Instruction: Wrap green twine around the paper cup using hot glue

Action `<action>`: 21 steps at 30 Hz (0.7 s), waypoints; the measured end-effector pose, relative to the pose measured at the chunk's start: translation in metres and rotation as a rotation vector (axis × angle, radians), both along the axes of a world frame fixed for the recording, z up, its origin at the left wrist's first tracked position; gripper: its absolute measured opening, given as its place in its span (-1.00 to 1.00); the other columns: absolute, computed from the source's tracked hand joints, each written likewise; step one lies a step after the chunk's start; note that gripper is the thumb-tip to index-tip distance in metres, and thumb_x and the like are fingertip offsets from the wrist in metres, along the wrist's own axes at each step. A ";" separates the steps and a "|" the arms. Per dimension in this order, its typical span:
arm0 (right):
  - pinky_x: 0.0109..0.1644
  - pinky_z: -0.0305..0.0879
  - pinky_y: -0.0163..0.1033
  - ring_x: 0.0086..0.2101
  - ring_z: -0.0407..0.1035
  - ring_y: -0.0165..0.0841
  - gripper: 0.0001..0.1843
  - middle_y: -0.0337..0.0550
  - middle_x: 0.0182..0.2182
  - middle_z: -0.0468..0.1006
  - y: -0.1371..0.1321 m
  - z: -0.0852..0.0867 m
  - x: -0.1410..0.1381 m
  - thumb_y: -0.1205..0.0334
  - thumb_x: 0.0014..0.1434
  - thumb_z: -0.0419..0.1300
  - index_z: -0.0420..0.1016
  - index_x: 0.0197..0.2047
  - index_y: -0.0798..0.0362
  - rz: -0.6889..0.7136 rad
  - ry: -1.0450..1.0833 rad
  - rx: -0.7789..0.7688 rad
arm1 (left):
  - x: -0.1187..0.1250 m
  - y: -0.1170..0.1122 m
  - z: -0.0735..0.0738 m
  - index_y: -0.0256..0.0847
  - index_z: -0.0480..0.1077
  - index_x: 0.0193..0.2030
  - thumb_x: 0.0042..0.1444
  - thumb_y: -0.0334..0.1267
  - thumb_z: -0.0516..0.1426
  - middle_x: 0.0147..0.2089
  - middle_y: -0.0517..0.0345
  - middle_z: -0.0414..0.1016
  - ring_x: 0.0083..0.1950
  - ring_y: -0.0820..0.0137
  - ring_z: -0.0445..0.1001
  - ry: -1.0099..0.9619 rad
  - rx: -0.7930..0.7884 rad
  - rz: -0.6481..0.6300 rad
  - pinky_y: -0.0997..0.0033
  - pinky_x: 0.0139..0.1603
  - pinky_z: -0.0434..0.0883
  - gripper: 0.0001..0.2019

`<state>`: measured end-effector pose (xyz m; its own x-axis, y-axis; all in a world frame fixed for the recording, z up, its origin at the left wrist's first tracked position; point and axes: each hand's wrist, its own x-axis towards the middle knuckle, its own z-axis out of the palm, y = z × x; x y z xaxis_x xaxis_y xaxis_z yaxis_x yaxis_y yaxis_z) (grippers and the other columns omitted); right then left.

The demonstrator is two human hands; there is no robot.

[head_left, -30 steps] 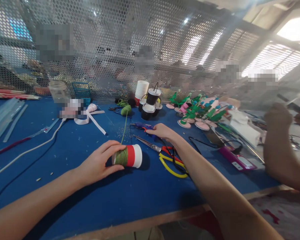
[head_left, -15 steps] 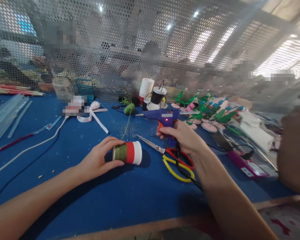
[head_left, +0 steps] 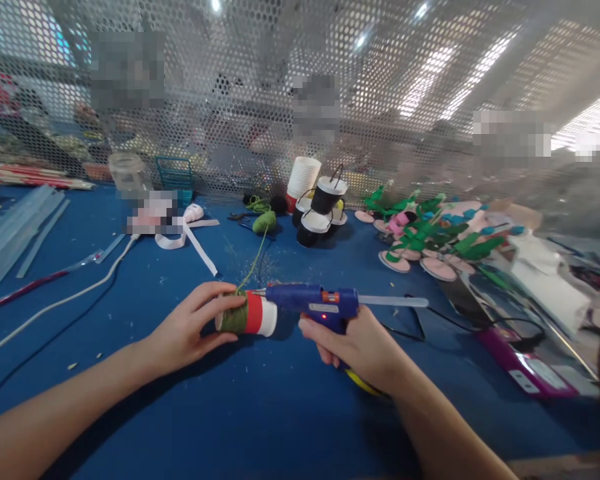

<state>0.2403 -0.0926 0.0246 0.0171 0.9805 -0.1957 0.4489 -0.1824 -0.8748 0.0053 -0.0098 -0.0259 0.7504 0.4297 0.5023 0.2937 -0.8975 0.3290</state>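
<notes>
A paper cup (head_left: 253, 313) lies on its side on the blue table (head_left: 260, 413), partly wound with green yarn, with a red band and white rim. My left hand (head_left: 187, 330) wraps its fingers round the yarn-covered end. My right hand (head_left: 355, 347) grips the handle of a blue glue gun (head_left: 310, 300) whose nozzle points left at the cup's red band. A clear glue stick sticks out of the gun's back. A green yarn strand runs from the cup up to a small yarn ball (head_left: 264, 221).
Black and white cups (head_left: 320, 210) stand at the back beside green and pink craft flowers (head_left: 425, 233). A white ribbon (head_left: 190, 233), cables and glue sticks (head_left: 15, 230) lie at the left. A purple device (head_left: 525, 363) lies at the right. A perforated metal screen (head_left: 280, 100) closes the back.
My right hand picked up the glue gun from the table, lifted it over the scissors and brought its nozzle down to the cup. My left hand stayed on the cup.
</notes>
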 end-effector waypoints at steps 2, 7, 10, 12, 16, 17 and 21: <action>-0.65 0.14 -0.41 -0.73 0.16 -0.52 -0.70 -0.33 -0.80 0.26 -0.001 -0.001 -0.002 0.04 0.00 0.11 0.28 -0.61 0.06 -0.004 -0.063 0.013 | 0.000 0.000 0.001 -0.23 0.16 0.06 0.16 -0.29 0.04 0.03 -0.11 0.22 0.08 0.24 0.26 -0.009 0.011 -0.017 0.21 0.02 0.37 -0.68; -0.63 0.16 -0.41 -0.72 0.20 -0.50 -0.68 -0.32 -0.79 0.29 0.000 -0.001 -0.005 0.04 0.01 0.10 0.27 -0.62 0.06 -0.012 -0.160 -0.023 | 0.000 0.000 0.001 -0.23 0.18 0.04 0.17 -0.34 0.04 0.04 -0.10 0.21 0.10 0.23 0.23 -0.020 0.028 -0.037 0.15 0.06 0.34 -0.71; -0.63 0.17 -0.40 -0.70 0.23 -0.48 -0.71 -0.33 -0.78 0.30 -0.001 -0.002 -0.004 0.02 0.01 0.10 0.33 -0.54 0.07 -0.042 -0.198 -0.050 | 0.001 0.000 0.000 -0.24 0.19 0.04 0.16 -0.36 0.04 0.04 -0.11 0.21 0.10 0.23 0.22 -0.028 0.021 -0.044 0.16 0.06 0.34 -0.70; -0.62 0.18 -0.39 -0.70 0.24 -0.47 -0.71 -0.33 -0.78 0.31 -0.001 -0.003 -0.004 0.01 0.01 0.11 0.34 -0.53 0.07 -0.057 -0.218 -0.056 | 0.001 0.000 -0.001 -0.23 0.19 0.05 0.16 -0.36 0.04 0.04 -0.11 0.22 0.10 0.23 0.23 -0.038 0.014 -0.044 0.16 0.05 0.35 -0.70; -0.60 0.20 -0.40 -0.70 0.23 -0.48 -0.69 -0.33 -0.78 0.30 -0.003 -0.003 -0.004 0.01 0.00 0.11 0.31 -0.58 0.07 -0.063 -0.244 -0.062 | 0.001 -0.001 -0.003 -0.21 0.19 0.05 0.16 -0.37 0.04 0.04 -0.10 0.22 0.10 0.22 0.23 -0.048 0.009 -0.032 0.13 0.05 0.34 -0.69; -0.59 0.20 -0.40 -0.70 0.23 -0.49 -0.69 -0.33 -0.79 0.30 -0.003 -0.003 -0.004 0.01 0.00 0.11 0.31 -0.59 0.06 -0.064 -0.243 -0.062 | 0.002 -0.001 -0.003 -0.21 0.19 0.05 0.15 -0.38 0.05 0.04 -0.10 0.22 0.10 0.22 0.23 -0.047 0.011 -0.034 0.12 0.05 0.34 -0.69; -0.60 0.19 -0.41 -0.71 0.21 -0.50 -0.71 -0.36 -0.80 0.27 -0.004 0.001 -0.005 0.04 0.00 0.11 0.27 -0.60 0.05 -0.061 -0.237 -0.059 | 0.001 0.000 -0.004 -0.20 0.20 0.05 0.15 -0.37 0.05 0.05 -0.09 0.22 0.10 0.22 0.23 -0.056 -0.010 -0.036 0.12 0.06 0.33 -0.69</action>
<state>0.2348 -0.0966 0.0251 0.1285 0.9632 -0.2360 0.6266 -0.2633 -0.7335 0.0068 -0.0101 -0.0302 0.7364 0.4083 0.5395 0.2421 -0.9036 0.3534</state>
